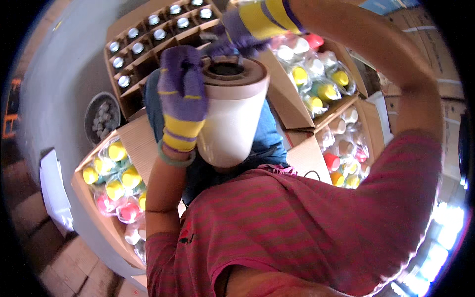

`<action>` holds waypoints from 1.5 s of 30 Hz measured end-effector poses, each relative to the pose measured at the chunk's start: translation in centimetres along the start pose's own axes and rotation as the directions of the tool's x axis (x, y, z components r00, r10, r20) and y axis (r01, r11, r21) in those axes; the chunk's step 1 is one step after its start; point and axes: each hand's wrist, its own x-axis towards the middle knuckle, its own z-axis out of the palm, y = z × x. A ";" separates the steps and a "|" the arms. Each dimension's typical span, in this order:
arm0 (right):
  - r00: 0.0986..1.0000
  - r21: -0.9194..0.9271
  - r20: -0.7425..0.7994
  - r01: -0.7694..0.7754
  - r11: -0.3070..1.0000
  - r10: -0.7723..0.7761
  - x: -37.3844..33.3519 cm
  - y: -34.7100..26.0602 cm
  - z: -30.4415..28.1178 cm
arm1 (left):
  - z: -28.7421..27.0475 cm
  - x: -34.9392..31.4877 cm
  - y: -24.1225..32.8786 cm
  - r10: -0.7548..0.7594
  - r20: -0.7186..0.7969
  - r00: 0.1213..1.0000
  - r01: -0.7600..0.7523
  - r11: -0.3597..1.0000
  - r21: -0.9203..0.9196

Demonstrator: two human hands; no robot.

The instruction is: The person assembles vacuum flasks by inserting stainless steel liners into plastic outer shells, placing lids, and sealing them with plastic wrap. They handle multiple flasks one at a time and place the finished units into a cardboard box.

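A white, tapered container (228,121) with a brown top (245,76) and a dark round opening stands between my knees. My left hand (184,86), in a purple and yellow knit glove, is at the left of its rim. Its fingers are curled closed, and whatever they hold is hidden. Above the far side of the opening, my right hand (242,32) reaches across in a matching glove. Those fingers bend downward and look closed, partly blurred. A small greyish piece (209,36) shows by their tips, too unclear to name.
A divided carton (148,47) of silver-capped bottles stands at the far left, beside a dark bowl (102,119) of small grey pieces. Open cartons of plastic-wrapped, colourful-capped bottles flank me: one (81,180) at left, two (316,119) at right. Stacked cartons (420,59) rise at far right.
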 end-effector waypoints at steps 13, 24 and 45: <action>0.873 -0.527 -0.258 -0.486 0.697 0.414 -1.4 29.7 22.3 | -6.4 -1.5 -4.7 -0.016 -0.061 0.998 0.035 0.947 0.321; 0.856 -0.278 -0.469 -0.377 0.883 0.217 -2.4 21.1 19.6 | -8.0 0.8 -5.2 -0.278 0.162 0.947 0.230 0.937 0.264; 0.719 0.137 -0.458 0.638 0.758 -0.522 2.9 -3.9 20.4 | -19.6 -15.2 -11.9 -0.686 -0.400 0.607 0.056 0.540 -0.840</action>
